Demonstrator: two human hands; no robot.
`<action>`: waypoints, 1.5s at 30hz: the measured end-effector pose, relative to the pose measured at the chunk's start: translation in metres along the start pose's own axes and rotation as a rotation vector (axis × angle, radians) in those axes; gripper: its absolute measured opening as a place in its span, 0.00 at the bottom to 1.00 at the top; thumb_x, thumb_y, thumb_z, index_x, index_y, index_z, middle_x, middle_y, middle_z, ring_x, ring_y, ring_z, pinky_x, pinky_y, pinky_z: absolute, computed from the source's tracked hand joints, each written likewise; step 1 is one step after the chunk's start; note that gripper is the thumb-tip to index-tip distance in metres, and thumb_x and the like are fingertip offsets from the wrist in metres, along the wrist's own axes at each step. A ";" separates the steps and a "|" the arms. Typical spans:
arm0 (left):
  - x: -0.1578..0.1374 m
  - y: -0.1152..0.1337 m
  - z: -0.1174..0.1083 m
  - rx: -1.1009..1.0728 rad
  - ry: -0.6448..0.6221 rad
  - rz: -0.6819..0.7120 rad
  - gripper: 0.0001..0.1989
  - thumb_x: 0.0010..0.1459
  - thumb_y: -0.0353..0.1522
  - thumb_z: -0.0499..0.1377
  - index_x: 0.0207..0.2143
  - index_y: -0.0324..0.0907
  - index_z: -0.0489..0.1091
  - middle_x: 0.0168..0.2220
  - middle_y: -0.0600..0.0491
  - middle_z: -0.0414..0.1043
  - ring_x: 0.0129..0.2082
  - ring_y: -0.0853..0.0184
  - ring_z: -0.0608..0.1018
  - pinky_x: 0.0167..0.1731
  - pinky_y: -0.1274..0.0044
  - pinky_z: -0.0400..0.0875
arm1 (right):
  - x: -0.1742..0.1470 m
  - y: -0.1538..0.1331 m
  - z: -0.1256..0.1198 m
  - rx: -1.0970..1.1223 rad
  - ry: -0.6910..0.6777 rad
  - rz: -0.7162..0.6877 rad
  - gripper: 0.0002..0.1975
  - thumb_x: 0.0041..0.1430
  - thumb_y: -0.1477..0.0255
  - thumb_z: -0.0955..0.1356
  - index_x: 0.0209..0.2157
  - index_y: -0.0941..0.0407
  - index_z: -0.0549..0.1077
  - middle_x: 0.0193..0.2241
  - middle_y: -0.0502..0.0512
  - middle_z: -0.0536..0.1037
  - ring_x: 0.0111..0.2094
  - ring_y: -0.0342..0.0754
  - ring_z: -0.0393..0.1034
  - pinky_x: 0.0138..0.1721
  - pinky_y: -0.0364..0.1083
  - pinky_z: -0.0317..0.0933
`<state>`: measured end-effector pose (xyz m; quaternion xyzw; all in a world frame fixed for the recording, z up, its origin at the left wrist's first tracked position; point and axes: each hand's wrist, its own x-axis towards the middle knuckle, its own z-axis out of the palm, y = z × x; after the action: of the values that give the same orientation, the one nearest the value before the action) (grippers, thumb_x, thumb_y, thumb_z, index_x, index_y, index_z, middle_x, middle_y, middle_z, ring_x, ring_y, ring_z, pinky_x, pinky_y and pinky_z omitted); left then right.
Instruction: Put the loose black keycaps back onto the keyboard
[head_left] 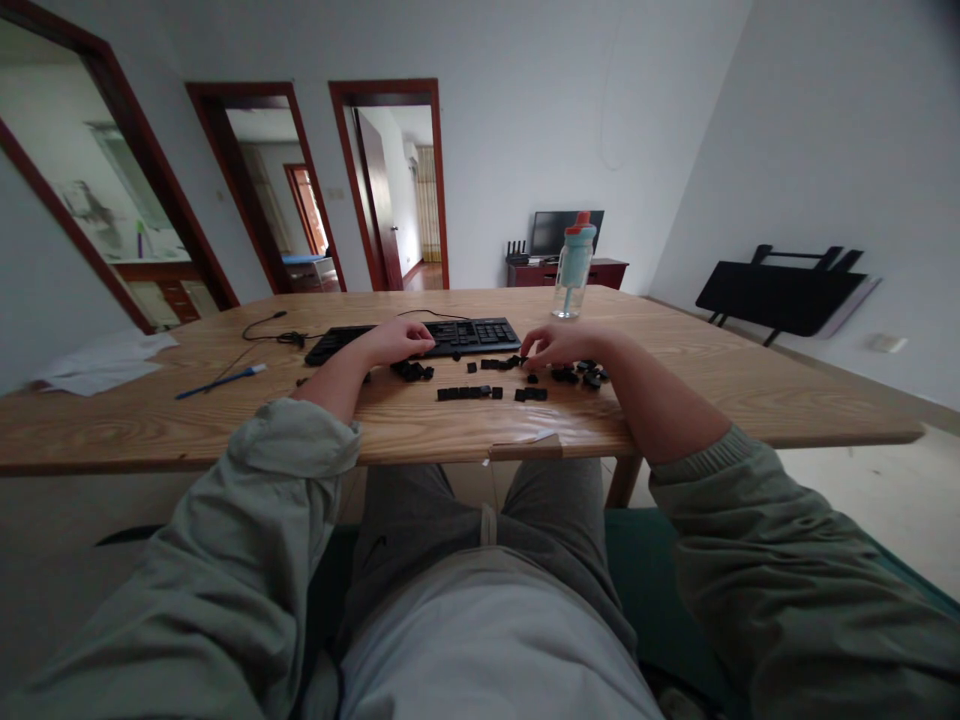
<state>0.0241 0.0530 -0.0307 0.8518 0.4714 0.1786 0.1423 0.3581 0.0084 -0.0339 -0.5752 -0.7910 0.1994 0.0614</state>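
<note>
A black computer keyboard (pixel 480 336) lies across the table, with part of its left half behind my left hand (pixel 395 341). That hand is closed, fingers curled together at the keyboard's front edge; what they hold, if anything, is hidden. My right hand (pixel 559 345) reaches down to the right of the keyboard, thumb and fingers pinched on a small black keycap (pixel 523 361) at the end of a short row of keycaps (pixel 495 365). Nearer me lies another row of keycaps (pixel 465 393), with a shorter group (pixel 531 395) to its right. Loose keycaps are heaped beside both hands.
A clear bottle (pixel 574 275) with a red and teal lid stands behind my right hand. To the left lie a blue brush (pixel 221 382), a black cable (pixel 289 338) and white paper (pixel 105 362). Brown tape (pixel 529 448) covers part of the front table edge.
</note>
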 end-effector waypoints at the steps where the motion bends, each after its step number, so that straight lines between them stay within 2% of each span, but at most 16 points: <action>1: 0.002 0.006 0.003 -0.007 -0.001 0.027 0.17 0.55 0.43 0.59 0.39 0.40 0.77 0.34 0.50 0.79 0.31 0.67 0.75 0.30 0.77 0.67 | 0.000 -0.001 0.001 0.016 -0.015 0.013 0.25 0.52 0.57 0.75 0.49 0.54 0.76 0.36 0.56 0.81 0.28 0.46 0.73 0.27 0.43 0.64; 6: 0.015 0.039 0.020 0.002 -0.016 0.174 0.16 0.56 0.42 0.59 0.38 0.40 0.78 0.32 0.51 0.78 0.30 0.68 0.74 0.32 0.77 0.66 | 0.002 0.000 0.002 -0.011 -0.020 0.025 0.29 0.50 0.58 0.76 0.52 0.53 0.74 0.35 0.55 0.81 0.28 0.46 0.73 0.27 0.43 0.63; 10: 0.023 0.046 0.027 0.059 -0.050 0.234 0.16 0.57 0.41 0.58 0.38 0.38 0.78 0.33 0.50 0.78 0.30 0.68 0.74 0.32 0.77 0.65 | 0.004 0.003 0.001 -0.007 -0.047 0.017 0.28 0.52 0.55 0.74 0.52 0.53 0.75 0.35 0.55 0.82 0.31 0.48 0.74 0.30 0.44 0.64; 16: 0.026 0.031 0.027 0.087 -0.032 0.174 0.16 0.56 0.41 0.58 0.38 0.39 0.78 0.34 0.50 0.79 0.31 0.67 0.75 0.30 0.77 0.65 | 0.003 0.004 -0.001 -0.068 -0.045 -0.004 0.31 0.48 0.53 0.75 0.52 0.53 0.75 0.39 0.57 0.82 0.37 0.52 0.75 0.34 0.45 0.66; 20: 0.026 0.031 0.029 0.081 -0.043 0.171 0.17 0.56 0.41 0.58 0.40 0.39 0.78 0.35 0.51 0.80 0.31 0.68 0.75 0.31 0.77 0.66 | 0.001 0.000 -0.001 -0.049 -0.037 -0.006 0.33 0.47 0.51 0.75 0.52 0.53 0.76 0.41 0.56 0.82 0.38 0.51 0.75 0.36 0.44 0.67; 25: 0.024 0.039 0.031 0.127 -0.034 0.150 0.17 0.57 0.39 0.58 0.43 0.39 0.79 0.36 0.50 0.80 0.31 0.67 0.76 0.32 0.77 0.67 | 0.005 -0.003 0.004 -0.005 -0.003 0.007 0.27 0.52 0.54 0.74 0.50 0.54 0.77 0.38 0.56 0.82 0.34 0.50 0.76 0.32 0.44 0.67; 29: 0.022 0.039 0.031 0.171 -0.029 0.081 0.15 0.55 0.35 0.59 0.42 0.39 0.79 0.34 0.50 0.80 0.30 0.67 0.75 0.31 0.77 0.67 | 0.012 -0.006 0.013 0.029 0.041 0.035 0.21 0.57 0.59 0.72 0.48 0.55 0.77 0.37 0.56 0.83 0.32 0.47 0.75 0.30 0.42 0.65; 36: 0.025 0.029 0.029 0.176 -0.012 -0.012 0.15 0.52 0.31 0.58 0.41 0.41 0.80 0.33 0.51 0.80 0.29 0.66 0.75 0.31 0.78 0.69 | 0.013 -0.012 0.011 -0.096 0.149 -0.011 0.17 0.62 0.61 0.68 0.47 0.56 0.78 0.40 0.56 0.82 0.34 0.47 0.75 0.32 0.41 0.64; 39: 0.026 0.027 0.028 0.179 -0.014 -0.013 0.15 0.51 0.30 0.57 0.40 0.42 0.80 0.35 0.51 0.80 0.31 0.66 0.76 0.31 0.78 0.69 | 0.009 -0.010 0.008 -0.063 0.099 -0.031 0.19 0.61 0.62 0.69 0.49 0.57 0.77 0.43 0.57 0.81 0.37 0.48 0.75 0.35 0.41 0.65; 42: 0.024 0.027 0.029 0.161 -0.051 -0.002 0.17 0.50 0.32 0.59 0.42 0.42 0.79 0.34 0.52 0.80 0.31 0.66 0.76 0.29 0.79 0.68 | 0.007 -0.010 0.009 -0.030 0.032 -0.030 0.24 0.57 0.62 0.72 0.54 0.56 0.75 0.44 0.57 0.81 0.38 0.49 0.76 0.37 0.43 0.66; 45: 0.022 0.028 0.031 0.159 -0.076 0.013 0.19 0.48 0.33 0.60 0.44 0.43 0.77 0.33 0.54 0.79 0.29 0.68 0.76 0.27 0.79 0.66 | 0.007 -0.011 0.011 -0.043 0.028 -0.031 0.27 0.54 0.62 0.74 0.55 0.55 0.74 0.44 0.57 0.80 0.39 0.50 0.76 0.38 0.44 0.67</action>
<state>0.0695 0.0551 -0.0429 0.8696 0.4729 0.1091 0.0911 0.3426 0.0094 -0.0407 -0.5670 -0.8029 0.1732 0.0631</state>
